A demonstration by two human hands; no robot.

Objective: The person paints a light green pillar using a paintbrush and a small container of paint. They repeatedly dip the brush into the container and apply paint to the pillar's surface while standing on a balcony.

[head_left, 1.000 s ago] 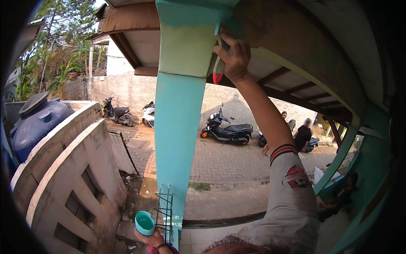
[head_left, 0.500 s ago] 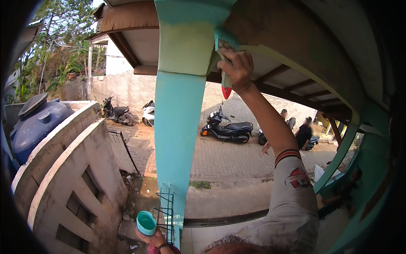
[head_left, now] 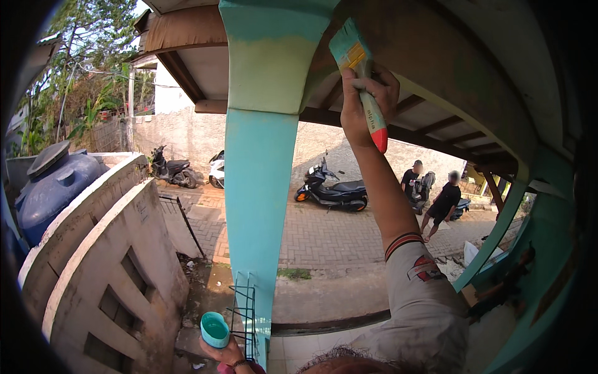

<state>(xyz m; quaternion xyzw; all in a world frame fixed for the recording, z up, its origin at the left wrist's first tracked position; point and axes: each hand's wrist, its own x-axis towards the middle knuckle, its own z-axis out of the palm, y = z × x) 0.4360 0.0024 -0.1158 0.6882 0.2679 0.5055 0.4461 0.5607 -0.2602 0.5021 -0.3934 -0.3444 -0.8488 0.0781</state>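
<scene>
Gripping paintbrush [head_left: 372, 116] just below ferrule [head_left: 352, 56] in right hand [head_left: 355, 107], bristles [head_left: 341, 41] toward 11 o'clock, red tip [head_left: 379, 138] toward 5. Holding turquoise cup [head_left: 215, 342] in left hand [head_left: 225, 353], with wire rack [head_left: 245, 311] just beside it at 3. Leaving gap to pillar [head_left: 260, 187] at 9. Pulled away from pillar's upper edge since half a second ago.

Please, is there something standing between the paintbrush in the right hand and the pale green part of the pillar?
Nothing visible does. The right hand holds the paintbrush by its handle, and no object shows between its bristles and the pale green part of the pillar. The black wire rack is well below.
</scene>
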